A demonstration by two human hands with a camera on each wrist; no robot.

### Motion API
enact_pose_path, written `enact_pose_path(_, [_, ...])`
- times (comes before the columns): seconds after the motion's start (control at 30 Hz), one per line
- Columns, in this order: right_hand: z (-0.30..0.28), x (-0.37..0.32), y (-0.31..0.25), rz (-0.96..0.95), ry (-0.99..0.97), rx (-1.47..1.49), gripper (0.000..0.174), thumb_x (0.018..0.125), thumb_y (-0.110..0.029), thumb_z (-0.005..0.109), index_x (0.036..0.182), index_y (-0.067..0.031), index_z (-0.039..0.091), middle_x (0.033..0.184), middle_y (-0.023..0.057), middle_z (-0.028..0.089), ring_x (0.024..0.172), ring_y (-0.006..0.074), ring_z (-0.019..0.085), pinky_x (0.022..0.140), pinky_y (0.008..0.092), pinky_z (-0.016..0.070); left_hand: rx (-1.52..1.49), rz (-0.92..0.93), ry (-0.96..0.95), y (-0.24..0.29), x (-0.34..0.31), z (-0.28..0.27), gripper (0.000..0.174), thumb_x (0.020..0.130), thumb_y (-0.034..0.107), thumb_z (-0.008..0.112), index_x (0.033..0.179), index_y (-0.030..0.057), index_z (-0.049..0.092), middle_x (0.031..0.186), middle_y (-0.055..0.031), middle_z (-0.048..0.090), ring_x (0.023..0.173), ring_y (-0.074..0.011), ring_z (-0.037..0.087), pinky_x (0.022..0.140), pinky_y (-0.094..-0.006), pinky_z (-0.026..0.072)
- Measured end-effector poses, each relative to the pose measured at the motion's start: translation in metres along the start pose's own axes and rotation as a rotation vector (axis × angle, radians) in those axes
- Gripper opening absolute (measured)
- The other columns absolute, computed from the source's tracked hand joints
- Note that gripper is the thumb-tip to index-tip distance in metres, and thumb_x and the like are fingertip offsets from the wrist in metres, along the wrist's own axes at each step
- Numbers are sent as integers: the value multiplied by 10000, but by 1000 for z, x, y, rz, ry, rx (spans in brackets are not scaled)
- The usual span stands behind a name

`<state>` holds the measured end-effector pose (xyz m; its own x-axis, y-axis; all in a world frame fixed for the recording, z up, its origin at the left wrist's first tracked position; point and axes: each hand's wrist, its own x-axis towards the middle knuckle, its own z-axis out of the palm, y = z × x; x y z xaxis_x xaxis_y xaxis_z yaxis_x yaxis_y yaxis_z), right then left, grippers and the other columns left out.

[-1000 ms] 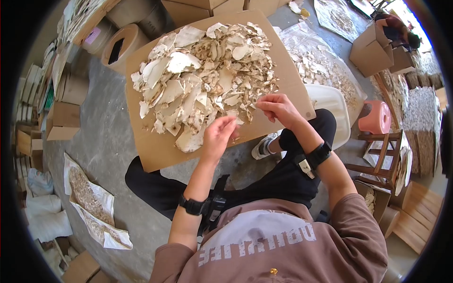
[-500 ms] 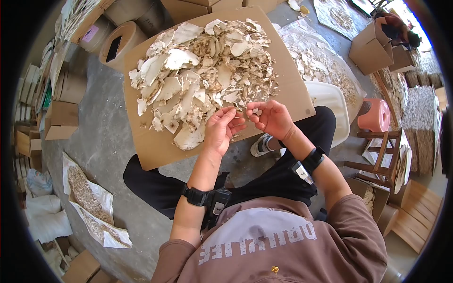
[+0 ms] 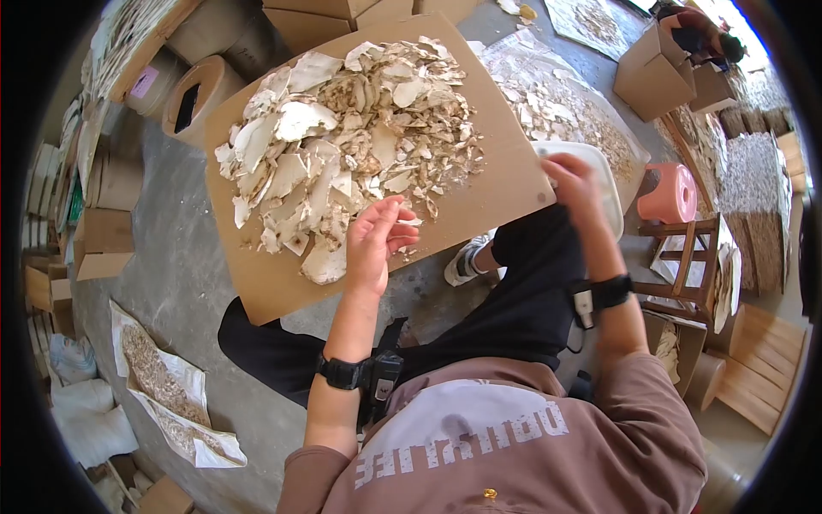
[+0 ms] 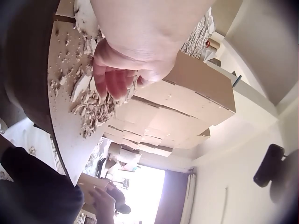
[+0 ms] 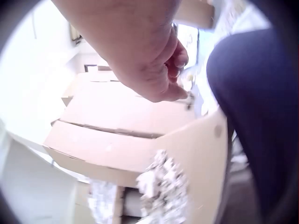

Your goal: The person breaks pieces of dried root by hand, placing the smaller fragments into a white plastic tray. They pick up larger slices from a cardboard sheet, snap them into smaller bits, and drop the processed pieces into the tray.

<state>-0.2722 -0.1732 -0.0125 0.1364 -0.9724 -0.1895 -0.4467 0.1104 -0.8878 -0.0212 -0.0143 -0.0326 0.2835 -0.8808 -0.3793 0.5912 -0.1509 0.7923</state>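
In the head view my left hand (image 3: pixel 372 244) is over the near edge of the cardboard sheet (image 3: pixel 505 184), fingers curled, with a small pale flake (image 3: pixel 412 222) showing at them. The left wrist view shows the fingers (image 4: pixel 114 84) bent down over crumbs and chips. My right hand (image 3: pixel 575 184), blurred, is past the sheet's right corner, over a white plastic tub (image 3: pixel 612 206). In the right wrist view its thumb and fingertips pinch a small dark-and-pale fragment (image 5: pixel 190 100). A heap of dry, off-white and brown-edged flakes (image 3: pixel 342 146) covers much of the sheet.
A plastic sheet with scattered flakes (image 3: pixel 556 94) lies beyond the tub. To the right stand a pink stool (image 3: pixel 668 193) and a wooden chair (image 3: pixel 685 265). A person (image 3: pixel 698 38) is by a cardboard box (image 3: pixel 655 73) at the back right. A phone (image 3: pixel 187 107) rests on a drum.
My right hand came in beside the left, then swung right, away from the heap to over the tub. The left hand stays near the heap's front edge.
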Motion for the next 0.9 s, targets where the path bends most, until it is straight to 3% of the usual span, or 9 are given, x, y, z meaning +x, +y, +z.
enact_pose_path(0.07, [-43, 19, 36, -164, 205, -796, 262, 677, -177, 622, 905, -49, 619, 624, 56, 568, 600, 197, 560, 570, 310, 444, -6, 22, 57, 2, -2, -9, 234, 852, 209, 527, 988, 20, 552, 797, -66, 590, 627, -111, 580, 574, -238, 509])
enact_pose_path(0.13, [-58, 23, 38, -172, 240, -887, 325, 636, -166, 619, 946, -67, 614, 655, 112, 584, 624, 241, 574, 611, 348, 454, -26, 71, 115, 1, -3, -18, 220, 847, 201, 534, 970, 20, 559, 788, -62, 590, 617, -106, 575, 561, -236, 505])
enact_pose_path(0.27, [-4, 22, 22, -212, -57, -204, 164, 746, -155, 591, 856, -40, 631, 684, 79, 623, 609, 108, 551, 561, 262, 431, 48, 59, 201, -6, -1, -24, 211, 840, 162, 531, 986, 10, 535, 799, -66, 581, 633, -118, 575, 584, -270, 514])
enact_pose_path(0.3, [19, 16, 10, -171, -143, -258, 162, 743, -156, 593, 858, -48, 628, 687, 68, 621, 609, 109, 543, 559, 269, 436, 51, 61, 195, -6, 0, -23, 211, 840, 162, 531, 986, 10, 535, 799, -66, 581, 633, -118, 575, 584, -270, 514])
enact_pose_path(0.33, [43, 17, 13, -342, -239, -292, 156, 736, -147, 585, 863, -72, 637, 703, 79, 623, 608, 132, 558, 567, 282, 445, 66, 46, 191, -6, -1, -23, 207, 837, 159, 535, 983, 12, 538, 797, -64, 582, 630, -116, 574, 582, -267, 513])
enact_pose_path(0.4, [88, 8, -4, -394, -384, -282, 155, 730, -154, 573, 859, -92, 633, 722, 98, 615, 628, 199, 582, 590, 324, 458, 83, 34, 186, -4, -3, -25, 202, 835, 156, 538, 979, 14, 541, 795, -61, 582, 627, -114, 572, 581, -264, 512])
enact_pose_path(0.57, [147, 10, -16, -555, -333, -587, 216, 720, -223, 567, 908, -122, 602, 749, 113, 600, 718, 299, 585, 635, 382, 463, 87, 39, 160, 1, -10, -30, 185, 839, 158, 532, 965, 24, 555, 783, -45, 583, 624, -100, 566, 580, -252, 506])
enact_pose_path(0.77, [148, 8, -29, -480, -315, -698, 242, 714, -262, 583, 924, -143, 603, 732, 115, 606, 711, 291, 592, 628, 387, 462, 79, 9, 178, -1, -10, -31, 188, 840, 172, 534, 965, 35, 560, 779, -34, 582, 616, -94, 563, 590, -237, 494])
enact_pose_path(0.9, [155, 10, -23, -566, -276, -655, 244, 716, -262, 577, 924, -137, 604, 726, 116, 611, 711, 289, 595, 628, 390, 460, 87, -17, 161, -5, -10, -27, 192, 841, 182, 533, 966, 38, 561, 777, -29, 581, 617, -90, 560, 594, -224, 485])
